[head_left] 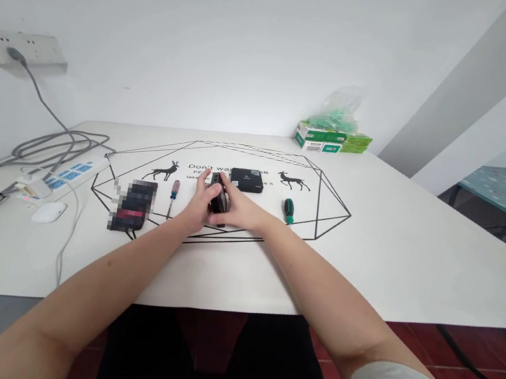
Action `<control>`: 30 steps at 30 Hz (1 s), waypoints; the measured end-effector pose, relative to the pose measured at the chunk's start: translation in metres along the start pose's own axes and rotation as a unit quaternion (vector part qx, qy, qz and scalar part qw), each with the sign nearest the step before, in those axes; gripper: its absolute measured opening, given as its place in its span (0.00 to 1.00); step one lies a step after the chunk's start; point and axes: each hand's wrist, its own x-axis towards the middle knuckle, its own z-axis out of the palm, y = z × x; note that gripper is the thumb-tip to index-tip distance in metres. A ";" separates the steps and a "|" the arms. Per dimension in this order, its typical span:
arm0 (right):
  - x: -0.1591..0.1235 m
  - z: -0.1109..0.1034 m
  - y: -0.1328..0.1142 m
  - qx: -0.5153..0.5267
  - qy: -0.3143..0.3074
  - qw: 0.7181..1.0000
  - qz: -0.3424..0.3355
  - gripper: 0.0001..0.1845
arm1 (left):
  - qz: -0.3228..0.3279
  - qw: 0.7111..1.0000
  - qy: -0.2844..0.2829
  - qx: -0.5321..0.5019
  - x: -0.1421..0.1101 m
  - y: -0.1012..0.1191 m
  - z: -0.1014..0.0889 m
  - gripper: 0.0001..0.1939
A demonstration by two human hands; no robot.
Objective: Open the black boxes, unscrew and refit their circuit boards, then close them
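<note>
Left grip (202, 205): fingers part-curled, closed on the left side of a dark elongated object (218, 202), thumb across it.
Right grip (236, 208): part-curled, closed on the same object from the right; some fingertips out of sight.
Dark object: between both hands, over the middle of the counter (237, 284); sides covered by fingers, details indistinct; contact with the surface cannot be determined.
Black box (249, 182): flat, just beyond the right hand, covering part of the printed lettering.
Purple-handled screwdriver (175, 188): left of the hands.
Green-handled screwdriver (288, 209): right; shaft partly hidden by the right forearm.
Pixelated device (134, 205): far left of the grips, detail unreadable.
</note>
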 end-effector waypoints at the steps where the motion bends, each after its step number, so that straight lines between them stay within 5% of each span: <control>1: -0.001 0.000 -0.003 -0.013 -0.003 1.000 -0.002 0.76 | -0.008 0.999 -0.018 -0.041 0.000 0.001 -0.002 0.43; 5: -0.008 -0.017 -0.010 -0.096 -0.043 0.994 -0.003 0.76 | -0.005 0.989 -0.110 -0.096 0.001 0.006 -0.012 0.62; 10: -0.014 -0.039 -0.009 -0.230 -0.120 0.965 0.025 0.70 | -0.008 0.977 -0.169 0.126 0.004 0.009 -0.019 0.77; 17: -0.014 -0.052 -0.016 -0.226 -0.171 0.953 0.108 0.63 | 0.072 0.885 -0.206 0.412 -0.001 0.011 -0.017 0.67; 20: -0.021 -0.078 -0.012 -0.246 -0.096 0.942 0.207 0.49 | 0.080 0.867 -0.211 0.445 -0.002 0.011 -0.018 0.63; 22: -0.029 -0.098 -0.007 -0.334 0.023 0.876 0.347 0.44 | 0.083 0.859 -0.217 0.456 -0.002 0.011 -0.019 0.62; 24: -0.036 -0.114 -0.002 -0.365 0.065 0.823 0.431 0.44 | 0.084 0.852 -0.226 0.465 -0.002 0.011 -0.020 0.62; 26: -0.041 -0.123 0.002 -0.334 0.025 0.818 0.467 0.40 | 0.085 0.844 -0.235 0.474 -0.003 0.012 -0.021 0.62; 30: -0.043 -0.121 0.003 -0.272 -0.069 0.844 0.457 0.15 | 0.086 0.836 -0.233 0.489 -0.004 0.014 -0.020 0.62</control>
